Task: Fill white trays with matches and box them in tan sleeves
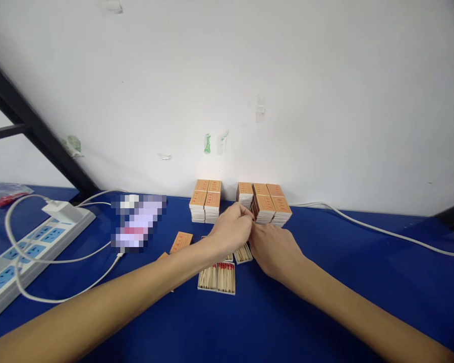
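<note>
Both my hands meet over the blue table (325, 312), just in front of stacks of orange matchboxes. My left hand (230, 229) is curled shut, its fingertips pinched together near the right stack (270, 206); what it pinches is too small to make out. My right hand (274, 249) lies knuckles up beside it, fingers tucked under and hidden. Below the hands lie open match trays (217, 277) full of red-tipped matches, and another tray (244, 253) sits partly under my left hand. A second stack of matchboxes (206, 201) stands to the left.
A single orange matchbox sleeve (181, 242) lies flat left of the trays. A white power strip (26, 252) with cables sits at the far left, beside a blurred-out object (138, 222). A white cable (382, 231) runs along the right. A white wall stands behind the stacks.
</note>
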Demonstrator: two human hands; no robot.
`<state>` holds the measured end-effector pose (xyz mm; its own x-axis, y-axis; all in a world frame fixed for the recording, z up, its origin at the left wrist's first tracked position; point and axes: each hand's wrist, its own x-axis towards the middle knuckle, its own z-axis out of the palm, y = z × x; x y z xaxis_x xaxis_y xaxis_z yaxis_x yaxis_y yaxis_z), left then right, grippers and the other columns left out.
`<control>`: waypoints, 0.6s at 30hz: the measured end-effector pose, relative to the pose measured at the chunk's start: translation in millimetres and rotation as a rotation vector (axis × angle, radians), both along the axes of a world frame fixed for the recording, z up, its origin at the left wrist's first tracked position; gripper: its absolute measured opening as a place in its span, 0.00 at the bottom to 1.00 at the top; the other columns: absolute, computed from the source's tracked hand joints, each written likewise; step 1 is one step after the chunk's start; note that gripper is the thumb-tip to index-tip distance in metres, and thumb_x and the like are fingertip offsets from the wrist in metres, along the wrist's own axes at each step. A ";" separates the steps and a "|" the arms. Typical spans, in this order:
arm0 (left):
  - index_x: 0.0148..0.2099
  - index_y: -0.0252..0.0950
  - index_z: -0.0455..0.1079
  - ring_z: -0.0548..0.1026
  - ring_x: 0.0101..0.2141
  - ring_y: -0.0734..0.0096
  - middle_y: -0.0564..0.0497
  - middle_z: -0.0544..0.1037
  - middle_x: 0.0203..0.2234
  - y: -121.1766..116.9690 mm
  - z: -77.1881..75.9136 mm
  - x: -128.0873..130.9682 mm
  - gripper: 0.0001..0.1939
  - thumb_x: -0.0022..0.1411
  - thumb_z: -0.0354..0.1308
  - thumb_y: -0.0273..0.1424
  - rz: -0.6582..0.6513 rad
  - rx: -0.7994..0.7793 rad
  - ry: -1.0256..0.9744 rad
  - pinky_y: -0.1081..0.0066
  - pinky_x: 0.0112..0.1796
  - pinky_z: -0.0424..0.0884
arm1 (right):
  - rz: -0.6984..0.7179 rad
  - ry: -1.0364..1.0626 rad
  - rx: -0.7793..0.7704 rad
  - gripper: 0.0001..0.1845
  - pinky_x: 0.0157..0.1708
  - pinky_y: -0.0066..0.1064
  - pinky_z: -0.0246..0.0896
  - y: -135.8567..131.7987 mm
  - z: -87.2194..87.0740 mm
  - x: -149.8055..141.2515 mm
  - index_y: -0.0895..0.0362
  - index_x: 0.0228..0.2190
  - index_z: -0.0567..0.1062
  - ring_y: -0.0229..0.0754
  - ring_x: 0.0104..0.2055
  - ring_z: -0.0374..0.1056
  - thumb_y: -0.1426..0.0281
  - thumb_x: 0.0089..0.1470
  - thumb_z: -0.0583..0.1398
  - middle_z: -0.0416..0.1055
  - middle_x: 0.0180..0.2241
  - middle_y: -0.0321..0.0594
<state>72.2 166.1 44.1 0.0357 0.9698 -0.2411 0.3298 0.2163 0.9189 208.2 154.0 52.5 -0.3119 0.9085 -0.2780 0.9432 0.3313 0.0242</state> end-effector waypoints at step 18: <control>0.78 0.48 0.61 0.52 0.81 0.52 0.47 0.60 0.81 -71.6 51.7 8.2 0.24 0.85 0.51 0.37 0.059 0.165 -0.056 0.53 0.78 0.51 | -0.278 0.923 0.620 0.21 0.55 0.53 0.73 -27.7 15.8 83.8 0.45 0.54 0.85 0.57 0.48 0.82 0.61 0.68 0.57 0.87 0.48 0.43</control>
